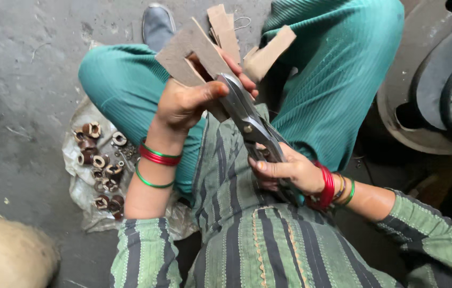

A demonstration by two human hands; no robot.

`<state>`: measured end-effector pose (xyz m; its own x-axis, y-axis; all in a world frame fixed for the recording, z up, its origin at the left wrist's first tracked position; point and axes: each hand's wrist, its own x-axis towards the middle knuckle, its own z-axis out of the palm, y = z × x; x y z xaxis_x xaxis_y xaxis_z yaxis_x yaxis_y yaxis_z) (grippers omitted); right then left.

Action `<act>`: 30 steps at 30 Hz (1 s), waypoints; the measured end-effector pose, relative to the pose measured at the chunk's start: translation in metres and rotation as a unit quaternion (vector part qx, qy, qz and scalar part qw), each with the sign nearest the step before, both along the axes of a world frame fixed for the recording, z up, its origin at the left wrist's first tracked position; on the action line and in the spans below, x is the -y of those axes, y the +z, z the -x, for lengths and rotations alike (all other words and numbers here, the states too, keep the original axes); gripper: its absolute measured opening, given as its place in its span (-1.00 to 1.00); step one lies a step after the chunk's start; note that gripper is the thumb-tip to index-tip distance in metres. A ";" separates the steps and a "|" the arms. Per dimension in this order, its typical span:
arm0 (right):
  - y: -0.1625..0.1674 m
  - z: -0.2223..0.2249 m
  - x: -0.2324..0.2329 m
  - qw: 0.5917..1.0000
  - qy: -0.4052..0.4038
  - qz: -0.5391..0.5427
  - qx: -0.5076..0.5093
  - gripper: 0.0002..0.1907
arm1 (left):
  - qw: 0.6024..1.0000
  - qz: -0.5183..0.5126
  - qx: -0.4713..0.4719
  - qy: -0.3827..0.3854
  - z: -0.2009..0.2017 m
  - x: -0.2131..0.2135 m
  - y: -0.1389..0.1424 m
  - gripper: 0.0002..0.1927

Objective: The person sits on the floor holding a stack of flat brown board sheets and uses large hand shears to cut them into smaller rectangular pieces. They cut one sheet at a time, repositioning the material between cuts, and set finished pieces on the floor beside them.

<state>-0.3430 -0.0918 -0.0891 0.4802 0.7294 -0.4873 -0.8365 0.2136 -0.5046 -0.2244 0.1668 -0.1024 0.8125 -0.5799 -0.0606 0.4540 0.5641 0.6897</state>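
Observation:
My left hand [186, 104] grips a brown cardboard sheet [191, 45] that has slots cut into it, holding it up above my lap. My right hand [287, 172] is closed on the handles of large metal shears [244, 114], whose blades point up into the cardboard beside my left thumb. More cut strips of the cardboard [268, 53] stick out to the right of the blades. Red and green bangles sit on both wrists. I sit cross-legged in teal trousers and a green striped tunic.
A crumpled plastic sheet [79, 186] on the concrete floor at left carries several small brown and metal ring-shaped parts [100, 165]. A grey shoe [157, 24] lies beyond my knee. A large round metal machine part [439, 80] stands at right. A tan rounded object [7, 253] is at lower left.

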 end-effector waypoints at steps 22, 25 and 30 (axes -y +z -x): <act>-0.021 0.009 0.165 0.765 -0.618 0.173 0.057 -0.68 | 0.942 -0.221 0.245 -0.059 -0.017 0.212 0.056 -0.41; -0.062 -0.001 0.249 0.694 -0.686 0.209 0.064 -0.72 | 0.953 -0.261 0.146 -0.044 -0.030 0.194 0.047 -0.48; -0.116 -0.051 0.369 0.562 -0.772 0.284 0.086 -0.72 | 0.962 -0.273 0.010 0.005 -0.053 0.143 0.005 -0.54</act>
<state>-0.2919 -0.4608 -0.2053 0.4026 -0.8712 -0.2808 0.1955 0.3815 -0.9034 -0.1717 0.0235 -0.0976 0.8214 -0.4585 -0.3393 0.4350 0.1188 0.8926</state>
